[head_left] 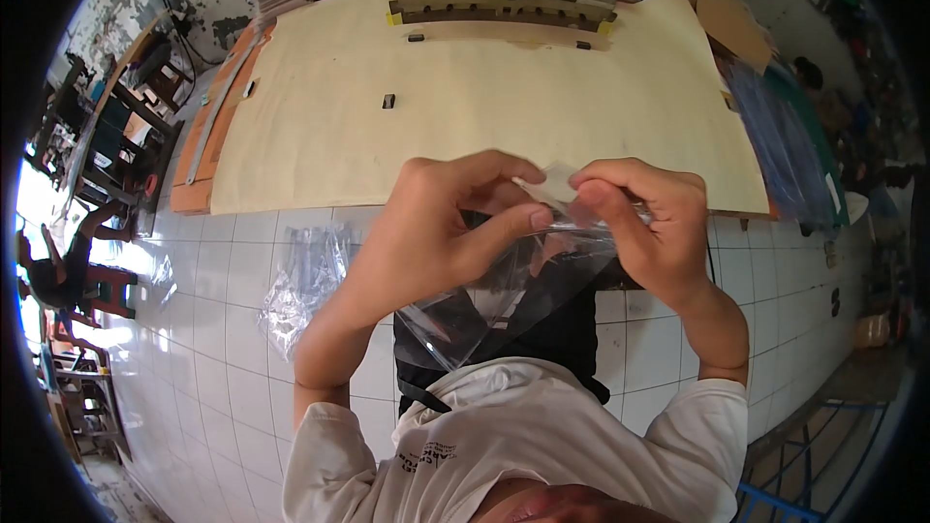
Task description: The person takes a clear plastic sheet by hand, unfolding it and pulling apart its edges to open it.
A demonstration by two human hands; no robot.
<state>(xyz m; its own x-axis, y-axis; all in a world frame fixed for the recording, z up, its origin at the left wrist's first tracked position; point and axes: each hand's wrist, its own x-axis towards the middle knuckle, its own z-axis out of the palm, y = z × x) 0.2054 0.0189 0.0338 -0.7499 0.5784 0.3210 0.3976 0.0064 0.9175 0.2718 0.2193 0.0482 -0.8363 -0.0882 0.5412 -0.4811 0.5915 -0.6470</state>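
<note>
A clear plastic sheet (484,305) hangs, folded and glossy, from both my hands in front of my lap. My right hand (651,221) is closed, pinching its upper edge between thumb and fingers. My left hand (436,223) is curled round the opposite part of that edge, with the thumb on the plastic and the index fingertip a little apart from it. Between my fingertips a pale corner of the film sticks up. Part of the left fingers is hidden behind the thumb.
A table with a cream-coloured top (484,136) stands before me, bearing small black blocks (388,101) and a press-like machine (504,5) with red parts. A metal ruler (208,126) lies at left. Crumpled clear plastic (305,281) is at lower left, blue-tinted plastic sheets (785,150) at right.
</note>
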